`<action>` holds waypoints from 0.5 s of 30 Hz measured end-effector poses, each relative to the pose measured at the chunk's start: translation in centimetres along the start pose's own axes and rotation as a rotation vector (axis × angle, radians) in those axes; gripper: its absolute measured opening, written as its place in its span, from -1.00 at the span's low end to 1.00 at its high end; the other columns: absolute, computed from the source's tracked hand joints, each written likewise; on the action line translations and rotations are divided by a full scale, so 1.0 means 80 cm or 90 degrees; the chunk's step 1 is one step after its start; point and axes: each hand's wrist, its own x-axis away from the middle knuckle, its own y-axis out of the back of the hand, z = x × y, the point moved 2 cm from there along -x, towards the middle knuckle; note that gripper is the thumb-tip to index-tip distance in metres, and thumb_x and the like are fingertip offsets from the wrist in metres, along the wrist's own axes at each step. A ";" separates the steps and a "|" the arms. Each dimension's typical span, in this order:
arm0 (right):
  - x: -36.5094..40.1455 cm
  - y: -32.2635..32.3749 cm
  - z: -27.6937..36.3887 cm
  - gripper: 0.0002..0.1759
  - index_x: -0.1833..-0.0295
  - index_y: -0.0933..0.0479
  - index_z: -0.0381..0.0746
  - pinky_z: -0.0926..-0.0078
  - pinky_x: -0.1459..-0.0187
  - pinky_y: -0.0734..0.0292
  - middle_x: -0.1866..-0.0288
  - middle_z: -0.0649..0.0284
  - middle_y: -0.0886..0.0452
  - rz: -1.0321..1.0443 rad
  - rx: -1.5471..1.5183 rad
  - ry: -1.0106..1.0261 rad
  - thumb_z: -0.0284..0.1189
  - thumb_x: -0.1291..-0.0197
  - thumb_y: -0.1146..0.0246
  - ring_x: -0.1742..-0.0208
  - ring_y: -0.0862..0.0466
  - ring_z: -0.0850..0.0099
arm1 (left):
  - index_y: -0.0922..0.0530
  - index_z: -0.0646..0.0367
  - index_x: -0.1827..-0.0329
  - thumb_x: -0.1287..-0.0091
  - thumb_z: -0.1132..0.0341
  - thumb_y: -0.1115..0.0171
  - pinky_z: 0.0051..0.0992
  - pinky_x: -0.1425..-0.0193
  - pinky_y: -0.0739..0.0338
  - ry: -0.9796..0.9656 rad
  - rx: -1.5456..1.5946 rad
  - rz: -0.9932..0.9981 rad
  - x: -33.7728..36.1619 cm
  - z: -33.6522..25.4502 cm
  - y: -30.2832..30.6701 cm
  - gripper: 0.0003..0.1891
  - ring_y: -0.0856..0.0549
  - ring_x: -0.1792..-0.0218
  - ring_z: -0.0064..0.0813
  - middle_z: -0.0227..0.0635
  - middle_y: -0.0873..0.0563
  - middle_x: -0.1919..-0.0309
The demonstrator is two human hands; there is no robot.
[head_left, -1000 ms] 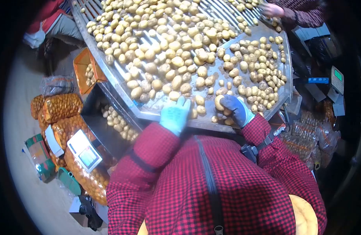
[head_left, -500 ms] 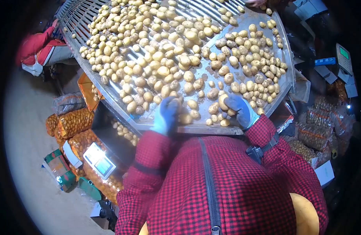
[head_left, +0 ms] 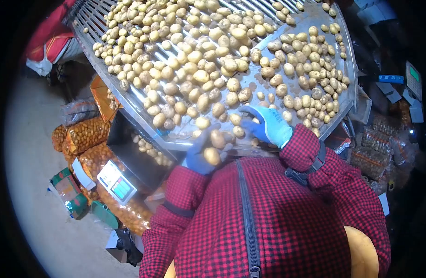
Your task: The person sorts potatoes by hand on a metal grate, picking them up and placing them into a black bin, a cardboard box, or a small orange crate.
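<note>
Many potatoes [head_left: 189,69] lie spread over a metal sorting table [head_left: 176,145] with slatted bars on its left and back and a flat plate on its right. At the near edge my left hand [head_left: 201,150], in a blue glove, is turned palm up with its fingers curled around a few potatoes [head_left: 212,156]. My right hand [head_left: 268,125], gloved in blue, is over the flat plate just to the right, its back upward and its fingers bent toward the left hand. Small potatoes are beside its fingertips; whether it grips one is hidden.
Filled net bags of potatoes [head_left: 88,136] stand on the floor at the left, near a scale display [head_left: 116,182] and a green box [head_left: 68,192]. A person in red [head_left: 51,41] is at the upper left. More bags [head_left: 368,162] and another scale [head_left: 413,76] are at the right.
My left hand has turned palm up and moved toward the near edge, now holding potatoes. My right hand has shifted left and slightly up, off the potato it was touching. The view has shifted slightly.
</note>
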 end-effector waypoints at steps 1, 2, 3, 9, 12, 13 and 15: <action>-0.005 0.001 0.002 -0.51 -0.27 -0.56 -0.13 0.23 0.03 -0.62 0.06 0.11 -0.73 -0.037 0.089 0.040 -0.16 -0.29 -0.32 0.09 -0.74 0.18 | -0.29 0.02 -0.51 -0.51 -0.12 -0.04 -0.26 -0.20 -0.58 -0.016 -0.050 0.012 0.005 -0.005 0.009 -0.38 -0.60 -0.23 -0.09 -0.01 -0.54 -0.31; -0.012 0.002 0.008 -0.51 -0.27 -0.55 -0.15 0.23 0.05 -0.63 0.07 0.12 -0.74 -0.075 0.178 0.082 -0.20 -0.28 -0.33 0.12 -0.74 0.18 | -0.29 0.02 -0.51 -0.52 -0.11 -0.04 -0.29 -0.19 -0.59 -0.032 -0.101 0.024 0.010 -0.011 0.012 -0.39 -0.60 -0.23 -0.12 -0.02 -0.54 -0.31; -0.022 -0.007 0.013 -0.64 -0.12 -0.60 -0.15 0.20 0.04 -0.60 0.13 0.10 -0.71 -0.113 0.264 0.222 -0.26 -0.25 -0.28 0.12 -0.71 0.13 | -0.27 0.06 -0.53 -0.53 -0.07 -0.01 -0.36 -0.14 -0.60 -0.046 -0.107 0.006 0.018 -0.018 0.006 -0.39 -0.63 -0.17 -0.23 -0.03 -0.55 -0.30; -0.055 -0.078 0.038 -0.81 0.13 -0.60 -0.09 0.24 0.15 -0.53 0.17 0.26 -0.59 0.027 0.647 0.295 -0.38 -0.12 -0.21 0.08 -0.62 0.28 | -0.22 0.13 -0.55 -0.56 0.00 0.03 -0.38 -0.15 -0.59 -0.084 -0.168 -0.024 0.051 -0.051 0.042 -0.39 -0.63 -0.16 -0.32 -0.07 -0.54 -0.33; -0.063 -0.085 0.032 -0.81 0.12 -0.61 -0.07 0.25 0.14 -0.54 0.15 0.26 -0.60 0.025 0.696 0.283 -0.37 -0.15 -0.20 0.03 -0.62 0.27 | -0.23 0.13 -0.54 -0.60 0.04 0.12 -0.41 -0.05 -0.56 -0.058 -0.077 -0.008 0.056 -0.065 0.051 -0.44 -0.65 -0.14 -0.28 -0.08 -0.59 -0.29; -0.065 -0.085 0.029 -0.81 0.11 -0.61 -0.07 0.24 0.14 -0.54 0.15 0.26 -0.60 0.025 0.698 0.278 -0.37 -0.15 -0.20 0.03 -0.62 0.27 | -0.23 0.12 -0.54 -0.59 0.05 0.12 -0.40 -0.07 -0.56 -0.090 -0.135 0.004 0.058 -0.071 0.049 -0.45 -0.65 -0.15 -0.28 -0.08 -0.58 -0.29; -0.070 -0.083 0.031 -0.75 0.05 -0.64 -0.05 0.22 0.09 -0.55 0.12 0.25 -0.60 0.072 0.714 0.246 -0.37 -0.14 -0.22 0.00 -0.62 0.27 | -0.23 0.11 -0.54 -0.59 0.06 0.10 -0.37 -0.11 -0.56 -0.152 -0.250 0.026 0.066 -0.079 0.040 -0.46 -0.64 -0.16 -0.28 -0.09 -0.57 -0.30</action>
